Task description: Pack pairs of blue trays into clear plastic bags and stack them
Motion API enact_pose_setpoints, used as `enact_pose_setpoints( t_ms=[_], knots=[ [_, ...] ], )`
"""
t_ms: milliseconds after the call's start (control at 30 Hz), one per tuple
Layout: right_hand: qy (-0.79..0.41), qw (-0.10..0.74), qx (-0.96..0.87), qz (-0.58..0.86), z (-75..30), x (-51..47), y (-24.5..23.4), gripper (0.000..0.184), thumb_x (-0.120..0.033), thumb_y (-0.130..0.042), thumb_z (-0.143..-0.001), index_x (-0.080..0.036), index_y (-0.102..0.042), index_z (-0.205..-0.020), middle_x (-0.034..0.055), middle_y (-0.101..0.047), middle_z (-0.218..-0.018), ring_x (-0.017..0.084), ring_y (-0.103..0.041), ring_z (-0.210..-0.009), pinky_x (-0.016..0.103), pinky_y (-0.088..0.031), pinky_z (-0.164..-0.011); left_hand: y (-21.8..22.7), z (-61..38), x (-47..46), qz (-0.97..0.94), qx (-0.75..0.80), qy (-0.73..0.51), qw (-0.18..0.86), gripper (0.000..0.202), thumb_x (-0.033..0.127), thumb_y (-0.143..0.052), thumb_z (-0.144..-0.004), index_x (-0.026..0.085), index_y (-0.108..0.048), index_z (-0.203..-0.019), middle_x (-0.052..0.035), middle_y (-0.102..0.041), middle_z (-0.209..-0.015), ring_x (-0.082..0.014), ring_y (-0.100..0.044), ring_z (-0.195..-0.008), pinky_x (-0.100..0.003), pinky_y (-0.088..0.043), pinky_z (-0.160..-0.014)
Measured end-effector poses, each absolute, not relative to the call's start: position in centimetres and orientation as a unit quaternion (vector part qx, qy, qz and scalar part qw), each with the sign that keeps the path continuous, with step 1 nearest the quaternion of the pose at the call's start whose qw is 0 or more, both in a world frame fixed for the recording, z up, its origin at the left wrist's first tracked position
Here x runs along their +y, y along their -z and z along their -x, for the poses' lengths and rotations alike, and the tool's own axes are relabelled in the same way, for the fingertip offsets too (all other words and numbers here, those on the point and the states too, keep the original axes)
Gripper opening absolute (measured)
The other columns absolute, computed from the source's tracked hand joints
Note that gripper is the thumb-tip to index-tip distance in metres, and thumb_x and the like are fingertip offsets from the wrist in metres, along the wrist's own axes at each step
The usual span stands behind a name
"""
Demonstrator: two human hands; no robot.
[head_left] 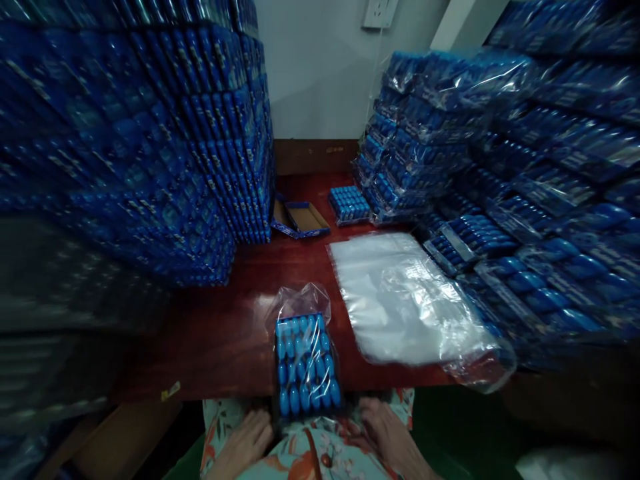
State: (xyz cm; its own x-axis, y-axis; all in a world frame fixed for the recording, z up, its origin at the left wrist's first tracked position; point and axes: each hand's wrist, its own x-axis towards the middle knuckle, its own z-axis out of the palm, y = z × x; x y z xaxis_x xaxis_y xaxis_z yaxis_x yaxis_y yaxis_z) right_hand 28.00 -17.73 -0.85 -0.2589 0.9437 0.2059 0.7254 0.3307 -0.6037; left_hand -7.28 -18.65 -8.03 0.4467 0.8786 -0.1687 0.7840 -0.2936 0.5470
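A flat pack of bright blue rounded pieces, set in rows, lies in a clear plastic bag at the table's near edge. Its near end hangs over my lap, where loose film is bunched. Beside the lower left corner is my left hand, its fingers bent and close together. My right hand is at the lower right, fingers curled inward near the loose film. Both sets of fingertips fall in shadow, so whatever they hold is hidden. A pile of clear flat bags spreads over the table to the right.
Tall stacks of blue packs wall off the left side. More bagged packs rise at the right. An open shallow cardboard tray and a small blue pack sit at the back of the red-brown table.
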Motion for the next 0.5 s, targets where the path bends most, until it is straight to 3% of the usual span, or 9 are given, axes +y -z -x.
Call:
enact_pose_setpoints(
  t_ms=[100,200,267,367,500],
  knots=[
    [-0.099,0.197,-0.832,0.510,-26.7,-15.0,-1.7,0.039,-0.038,-0.057,-0.078,-0.027,-0.055,-0.115,0.0123,-0.065,-0.107,0.030,-0.064,-0.096,0.043,-0.056,-0.075,4.5,5.2,-16.3,-0.772,0.576,0.039,0.266,0.046,0.019,-0.044,-0.076,0.023,-0.059,-0.119,-0.0111,-0.057,-0.128,-0.0278,-0.053,-0.118,-0.042,-0.042,-0.100],
    [-0.043,0.174,-0.849,0.498,-25.3,-13.5,-2.8,0.032,-0.018,-0.044,-0.082,-0.019,-0.053,-0.113,0.0111,-0.067,-0.103,0.026,-0.065,-0.093,0.041,-0.055,-0.080,-0.2,2.3,-13.7,-0.756,0.583,0.136,0.266,0.049,0.021,-0.046,-0.079,0.013,-0.050,-0.127,-0.0178,-0.058,-0.125,-0.0284,-0.053,-0.118,-0.041,-0.040,-0.099],
    [-0.026,0.200,-0.852,0.482,-24.6,-12.8,-2.9,0.028,-0.010,-0.036,-0.082,-0.021,-0.056,-0.099,0.0078,-0.069,-0.089,0.023,-0.067,-0.082,0.037,-0.055,-0.076,-2.8,0.9,-12.5,-0.756,0.567,0.171,0.280,0.044,0.019,-0.043,-0.080,0.014,-0.051,-0.124,-0.0170,-0.063,-0.115,-0.0269,-0.057,-0.110,-0.038,-0.042,-0.093],
    [-0.053,0.251,-0.857,0.447,-24.0,-11.4,-3.9,0.023,-0.010,-0.035,-0.084,-0.023,-0.053,-0.079,0.0031,-0.063,-0.068,0.020,-0.062,-0.064,0.033,-0.051,-0.062,-5.8,0.3,-11.1,-0.761,0.556,0.173,0.287,0.038,0.012,-0.037,-0.082,0.017,-0.058,-0.112,-0.0146,-0.068,-0.103,-0.0264,-0.062,-0.099,-0.034,-0.044,-0.082],
    [-0.106,0.318,-0.832,0.441,-24.0,-7.6,-8.2,0.025,-0.014,-0.038,-0.088,-0.021,-0.049,-0.066,-0.0007,-0.054,-0.059,0.014,-0.052,-0.053,0.025,-0.039,-0.051,-10.2,1.8,-7.9,-0.785,0.541,0.069,0.293,0.032,0.018,-0.032,-0.088,0.021,-0.064,-0.090,-0.0089,-0.071,-0.084,-0.0212,-0.066,-0.078,-0.027,-0.042,-0.068]
  ],
)
